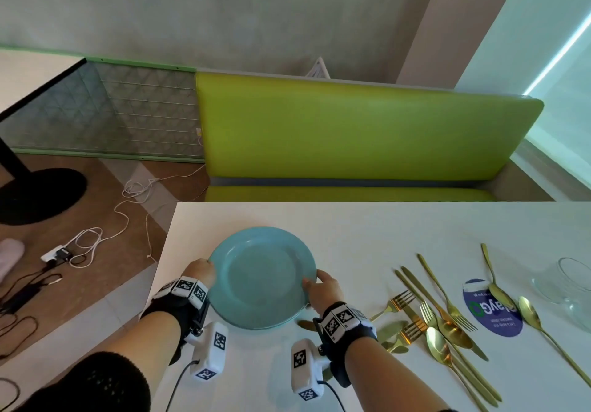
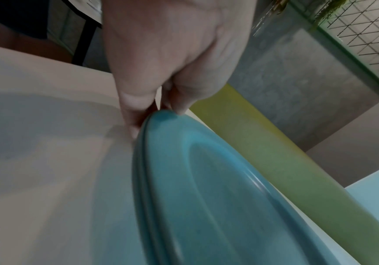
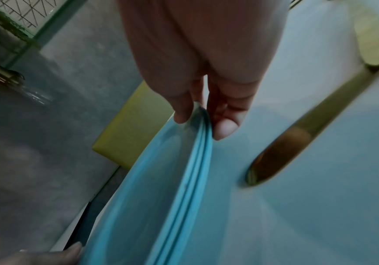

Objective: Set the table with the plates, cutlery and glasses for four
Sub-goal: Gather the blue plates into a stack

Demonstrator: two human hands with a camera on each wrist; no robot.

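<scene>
Both hands pinch a stack of blue plates (image 1: 260, 277), lying flat, near the white table's (image 1: 351, 226) left edge: the left hand (image 1: 200, 272) on its left rim, the right hand (image 1: 323, 287) on its right rim. Rim lines suggest three plates. Right of the right hand lies mixed gold cutlery (image 1: 444, 319), count unclear, then a blue sticker (image 1: 492, 309) with upside-down writing, unreadable, and one glass (image 1: 569, 283).

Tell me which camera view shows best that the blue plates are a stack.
The right wrist view: the stack of round blue ceramic plates shows several layered rims edge-on. The left wrist view shows fewer rim lines; the head view shows mostly the top plate, held by the left hand and right hand.
</scene>
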